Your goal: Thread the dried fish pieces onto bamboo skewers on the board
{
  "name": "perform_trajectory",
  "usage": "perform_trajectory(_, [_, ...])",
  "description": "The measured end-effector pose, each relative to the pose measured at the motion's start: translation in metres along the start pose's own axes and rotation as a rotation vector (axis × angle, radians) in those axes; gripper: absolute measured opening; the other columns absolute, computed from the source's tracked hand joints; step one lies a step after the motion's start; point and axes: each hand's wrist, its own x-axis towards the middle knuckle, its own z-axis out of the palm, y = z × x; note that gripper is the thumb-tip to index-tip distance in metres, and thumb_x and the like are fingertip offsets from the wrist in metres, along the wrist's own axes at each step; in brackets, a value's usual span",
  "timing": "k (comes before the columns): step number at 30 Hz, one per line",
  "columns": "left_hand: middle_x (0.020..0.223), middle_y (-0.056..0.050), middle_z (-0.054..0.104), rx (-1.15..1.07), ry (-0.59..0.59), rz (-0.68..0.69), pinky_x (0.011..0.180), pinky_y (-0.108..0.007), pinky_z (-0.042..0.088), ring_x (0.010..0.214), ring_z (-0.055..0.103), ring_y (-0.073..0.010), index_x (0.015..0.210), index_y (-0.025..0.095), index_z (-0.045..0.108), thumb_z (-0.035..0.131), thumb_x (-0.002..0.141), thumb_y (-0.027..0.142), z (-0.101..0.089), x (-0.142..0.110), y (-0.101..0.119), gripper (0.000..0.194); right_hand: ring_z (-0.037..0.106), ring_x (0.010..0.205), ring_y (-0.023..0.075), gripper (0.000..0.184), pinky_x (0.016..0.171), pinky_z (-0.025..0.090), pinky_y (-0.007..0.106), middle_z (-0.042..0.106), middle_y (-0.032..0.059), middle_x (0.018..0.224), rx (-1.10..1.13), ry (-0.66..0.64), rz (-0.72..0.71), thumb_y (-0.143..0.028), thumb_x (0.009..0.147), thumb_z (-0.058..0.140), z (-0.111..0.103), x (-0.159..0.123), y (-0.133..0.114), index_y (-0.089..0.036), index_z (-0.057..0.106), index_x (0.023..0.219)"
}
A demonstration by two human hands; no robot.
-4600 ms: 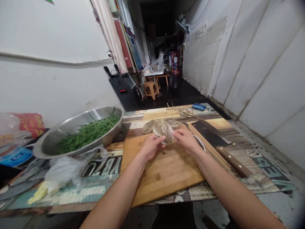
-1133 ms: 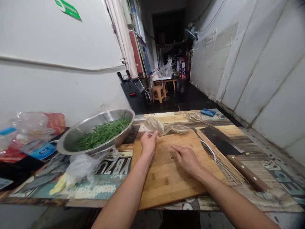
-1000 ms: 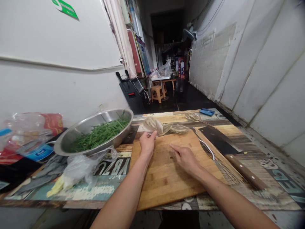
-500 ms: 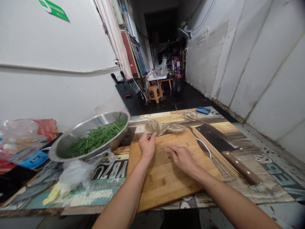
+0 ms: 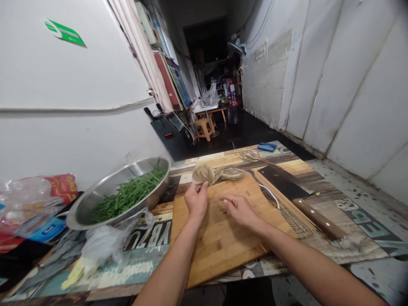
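Note:
My left hand (image 5: 196,199) is closed, thumb and fingers pinching the near edge of a thin, round, greyish-brown slice (image 5: 204,173) at the board's far edge. My right hand (image 5: 239,208) is closed over the wooden cutting board (image 5: 219,255), holding a thin bamboo skewer (image 5: 220,196) whose tip points toward the left hand. Most of that skewer is hidden by the hand and wrist. More folded brownish slices (image 5: 234,173) lie just beyond the board. A bundle of bamboo skewers (image 5: 287,210) lies along the board's right side.
A cleaver (image 5: 287,182) rests on the skewers, handle toward me. At left stands a steel basin (image 5: 75,214) of cut green stalks (image 5: 134,193), with a plastic bag (image 5: 103,244) before it. At the back are threaded skewers (image 5: 250,155) and a blue box (image 5: 267,146).
The view has shifted slightly. My right hand's extended finger has drawn in, and the skewer tip now shows ahead of it. My left hand keeps its pinch on the slice.

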Motion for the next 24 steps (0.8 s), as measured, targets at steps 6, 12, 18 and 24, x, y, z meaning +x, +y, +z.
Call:
perform_trajectory(6, [0.063, -0.002, 0.063, -0.072, 0.033, -0.145, 0.06, -0.023, 0.041, 0.058, 0.055, -0.0132, 0.069, 0.014, 0.062, 0.069, 0.065, 0.038, 0.005, 0.001, -0.006, 0.025, 0.025, 0.028, 0.0043, 0.035, 0.033, 0.026, 0.016, 0.037, -0.011, 0.042, 0.381, -0.104, 0.253, -0.032, 0.083, 0.046, 0.0, 0.003, -0.004, -0.013, 0.064, 0.106])
perform_trajectory(12, [0.068, 0.001, 0.062, -0.462, 0.001, -0.462, 0.056, -0.021, 0.043, 0.058, 0.054, -0.0091, 0.074, 0.015, 0.058, 0.078, 0.051, 0.032, 0.004, 0.008, 0.008, 0.034, 0.065, 0.089, 0.0204, 0.032, 0.082, 0.049, 0.036, 0.071, 0.0099, 0.098, -0.063, 0.069, -0.178, -0.025, 0.079, 0.046, 0.002, 0.007, 0.008, -0.015, 0.071, 0.097])
perform_trajectory(18, [0.068, 0.001, 0.064, -0.645, -0.069, -0.648, 0.05, -0.019, 0.041, 0.053, 0.056, -0.008, 0.079, 0.014, 0.059, 0.077, 0.055, 0.025, -0.01, 0.02, 0.019, 0.032, 0.058, 0.059, 0.0159, 0.04, 0.057, 0.047, 0.027, 0.064, 0.0023, 0.059, -0.054, -0.024, -0.129, -0.032, 0.082, 0.043, -0.003, 0.006, 0.006, -0.012, 0.069, 0.105])
perform_trajectory(24, [0.059, 0.001, 0.063, -0.73, 0.004, -0.801, 0.045, -0.019, 0.04, 0.047, 0.055, -0.0082, 0.075, 0.013, 0.06, 0.067, 0.069, 0.013, -0.016, 0.026, 0.021, 0.009, 0.034, 0.043, 0.0072, 0.044, 0.046, 0.031, 0.02, 0.043, -0.0061, 0.048, 0.09, -0.111, -0.022, -0.039, 0.081, 0.048, -0.005, 0.004, 0.003, -0.008, 0.066, 0.107])
